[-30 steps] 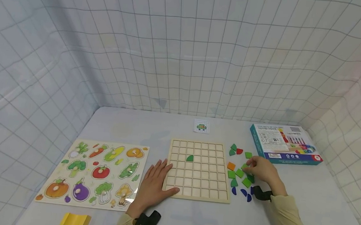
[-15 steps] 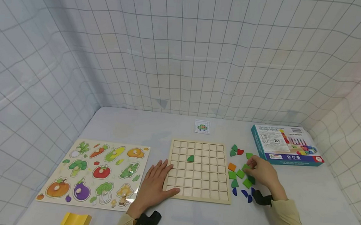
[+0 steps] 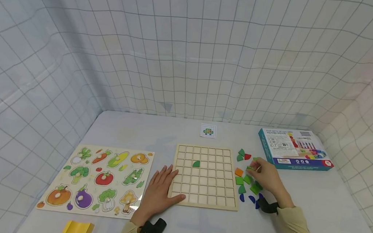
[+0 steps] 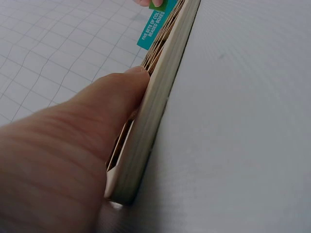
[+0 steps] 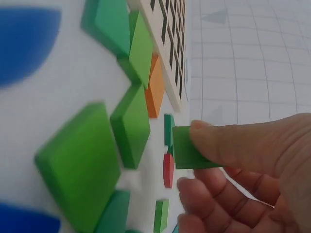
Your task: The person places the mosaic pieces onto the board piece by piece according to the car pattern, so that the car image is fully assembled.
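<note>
Largest is the white table (image 3: 214, 228), carrying a vegetable peg puzzle (image 3: 119, 179) to the left of the left grip (image 3: 162, 193). Between the two grips lies the wooden grid board (image 3: 205, 206), probably stiff and fairly light, best steadied at its rim; there the left grip rests, fingers spread and thumb on the edge, clasping nothing. Beyond the right grip (image 3: 268, 176), to its right, sits a teal-sided box (image 3: 294, 148) whose side reads "FIVE SETS OF COL…" and "BEADED BOXES"; its finer print is too blurred to read, and no brand can be made out. Ahead of both grips, past the board, is a small pattern card (image 3: 208, 131). The right grip is pinched on a green square tile (image 5: 183, 148), raised over the loose pieces just right of the board. The tile looks light, rigid and hard to break, perhaps a little slippery on its smooth faces; pinching opposite faces near one edge, thumb against fingertips, should suit it.
</note>
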### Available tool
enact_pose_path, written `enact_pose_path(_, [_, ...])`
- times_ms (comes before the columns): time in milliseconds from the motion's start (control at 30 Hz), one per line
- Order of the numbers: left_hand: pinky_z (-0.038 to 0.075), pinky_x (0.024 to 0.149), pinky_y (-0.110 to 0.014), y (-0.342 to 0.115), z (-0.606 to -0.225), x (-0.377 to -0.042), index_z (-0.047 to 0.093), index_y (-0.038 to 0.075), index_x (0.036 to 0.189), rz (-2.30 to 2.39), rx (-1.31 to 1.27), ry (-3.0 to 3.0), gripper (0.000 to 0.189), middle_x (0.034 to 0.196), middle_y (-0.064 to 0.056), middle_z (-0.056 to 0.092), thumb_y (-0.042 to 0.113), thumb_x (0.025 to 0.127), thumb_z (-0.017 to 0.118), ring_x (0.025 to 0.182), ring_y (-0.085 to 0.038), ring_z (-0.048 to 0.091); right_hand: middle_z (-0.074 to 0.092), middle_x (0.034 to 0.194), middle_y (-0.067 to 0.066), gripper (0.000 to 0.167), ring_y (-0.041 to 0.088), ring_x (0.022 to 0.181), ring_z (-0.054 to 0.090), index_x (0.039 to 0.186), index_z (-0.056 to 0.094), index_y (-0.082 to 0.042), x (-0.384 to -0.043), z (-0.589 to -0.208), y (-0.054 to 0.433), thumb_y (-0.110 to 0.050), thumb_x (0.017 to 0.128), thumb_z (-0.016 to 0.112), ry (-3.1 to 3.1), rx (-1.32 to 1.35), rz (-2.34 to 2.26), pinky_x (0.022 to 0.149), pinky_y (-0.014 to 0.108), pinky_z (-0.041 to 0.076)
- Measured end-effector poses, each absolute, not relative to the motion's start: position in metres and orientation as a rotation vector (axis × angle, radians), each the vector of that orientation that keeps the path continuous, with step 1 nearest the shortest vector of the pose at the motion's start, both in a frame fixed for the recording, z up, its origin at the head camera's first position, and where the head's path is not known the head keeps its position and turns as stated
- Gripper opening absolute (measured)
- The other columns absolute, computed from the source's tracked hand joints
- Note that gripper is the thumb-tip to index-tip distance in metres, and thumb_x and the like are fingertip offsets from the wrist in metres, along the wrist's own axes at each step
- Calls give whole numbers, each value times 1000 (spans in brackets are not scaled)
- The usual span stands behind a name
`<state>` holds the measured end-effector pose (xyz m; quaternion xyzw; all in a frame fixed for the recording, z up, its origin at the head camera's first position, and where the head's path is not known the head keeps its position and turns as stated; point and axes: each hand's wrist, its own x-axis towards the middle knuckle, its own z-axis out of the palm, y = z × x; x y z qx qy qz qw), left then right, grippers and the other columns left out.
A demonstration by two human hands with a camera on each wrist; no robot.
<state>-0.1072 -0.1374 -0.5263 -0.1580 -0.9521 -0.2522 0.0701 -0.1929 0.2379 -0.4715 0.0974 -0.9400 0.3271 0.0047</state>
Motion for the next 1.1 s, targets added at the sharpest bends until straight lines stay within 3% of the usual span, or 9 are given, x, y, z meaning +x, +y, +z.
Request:
enact_pose_path(267, [7, 113, -40, -137, -527, -107, 37, 12, 146, -759, -481, -2848, 87, 153, -9, 26, 64, 81, 60, 142, -24, 14, 57, 79, -1, 14, 15, 70, 50, 92, 63, -5, -199, -472, 213, -4, 83, 73, -2828, 558, 1137, 60, 25, 45])
enact_pose_path(700, [12, 112, -45, -137, -525, -107, 40, 10, 144, -744, -502, -2802, 86, 151, -12, 30, 64, 80, 61, 140, -30, 20, 56, 78, -4, 12, 11, 69, 52, 86, 62, -6, -209, -468, 156, 1, 82, 71, -2765, 852, 1193, 61, 28, 46])
enact_pose_path(1100, [7, 113, -40, -137, -524, -107, 38, 13, 146, -756, -482, -2861, 86, 153, -9, 26, 64, 80, 61, 142, -24, 14, 57, 79, -4, 10, 11, 70, 52, 86, 63, -6, -212, -469, 123, 1, 83, 69, -2813, 896, 1216, 63, 27, 46])
